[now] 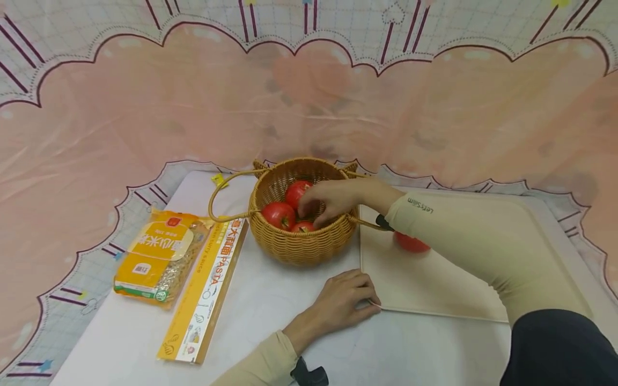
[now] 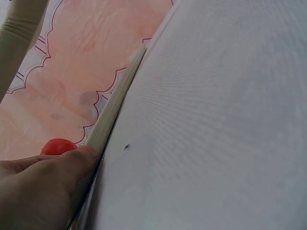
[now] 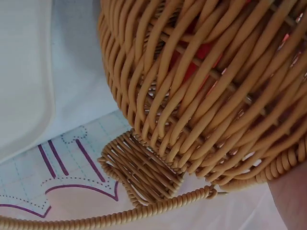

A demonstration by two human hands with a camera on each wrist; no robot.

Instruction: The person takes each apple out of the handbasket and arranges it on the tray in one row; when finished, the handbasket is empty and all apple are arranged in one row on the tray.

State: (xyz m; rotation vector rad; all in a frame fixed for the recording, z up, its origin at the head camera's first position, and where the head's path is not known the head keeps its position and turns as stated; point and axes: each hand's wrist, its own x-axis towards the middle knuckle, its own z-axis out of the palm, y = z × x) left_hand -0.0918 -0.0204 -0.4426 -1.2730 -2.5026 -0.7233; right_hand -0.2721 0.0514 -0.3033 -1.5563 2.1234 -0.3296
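Observation:
In the head view my right hand (image 1: 333, 201) reaches down into a wicker basket (image 1: 299, 249), its bent fingers among the red tomatoes. One tomato (image 1: 278, 215) lies at the left, another (image 1: 297, 193) behind it, and part of a third (image 1: 303, 227) shows near the fingertips. Whether the fingers grip one is hidden. My left hand (image 1: 345, 300) pinches the near left corner of a beige cutting board (image 1: 434, 284) between thumb and fingers. On that board a tomato (image 1: 411, 242) sits, partly covered by the right sleeve. The right wrist view shows the basket's weave (image 3: 206, 96) close up.
Left of the basket lie a yellow bag of grain (image 1: 159, 257) and a long pasta packet (image 1: 203, 300). A small yellow wrapper (image 1: 219, 180) is behind the basket's left handle (image 1: 212, 198). A patterned pink cloth (image 1: 193, 107) rises behind the white table (image 1: 410, 348).

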